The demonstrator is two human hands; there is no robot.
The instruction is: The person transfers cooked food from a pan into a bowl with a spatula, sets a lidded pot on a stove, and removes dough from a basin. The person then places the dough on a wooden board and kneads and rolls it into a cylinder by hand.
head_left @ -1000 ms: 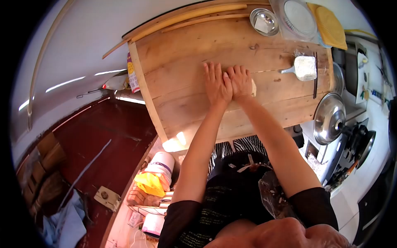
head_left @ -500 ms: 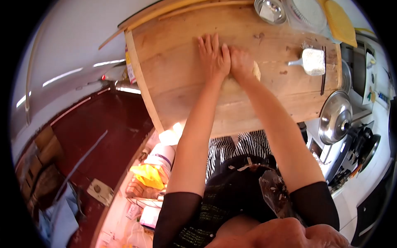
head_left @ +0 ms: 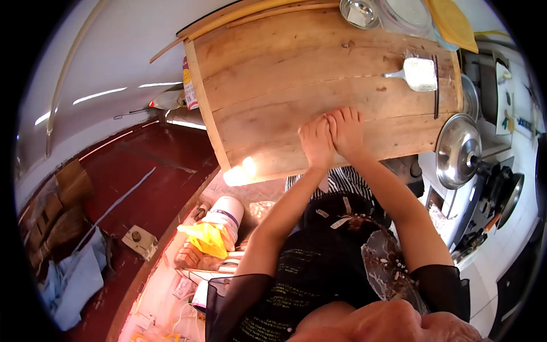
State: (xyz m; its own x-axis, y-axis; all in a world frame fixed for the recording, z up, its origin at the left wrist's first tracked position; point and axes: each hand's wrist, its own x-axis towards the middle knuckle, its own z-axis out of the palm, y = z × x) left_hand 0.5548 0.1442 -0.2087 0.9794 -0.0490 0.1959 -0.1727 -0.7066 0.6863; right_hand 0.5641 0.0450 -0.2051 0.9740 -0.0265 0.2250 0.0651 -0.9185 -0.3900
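- left hand (head_left: 316, 143) and right hand (head_left: 346, 132) side by side, fingers bent down over the wooden table (head_left: 273, 74); grip hidden, cannot tell what they cover
- table's near edge close at 6 o'clock; planks reach far toward 9 and 12
- 12 o'clock: metal bowl (head_left: 358, 16), white piece inside
- 2: scoop (head_left: 420, 74), white contents
- 10: printed packet (head_left: 190, 85), unreadable

brn board (head_left: 273, 74), b&w striped trousers (head_left: 347, 180)

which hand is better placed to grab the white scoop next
Probably the right hand: it is nearer the white scoop, whose handle points left. The left hand is farther off, beside the right.
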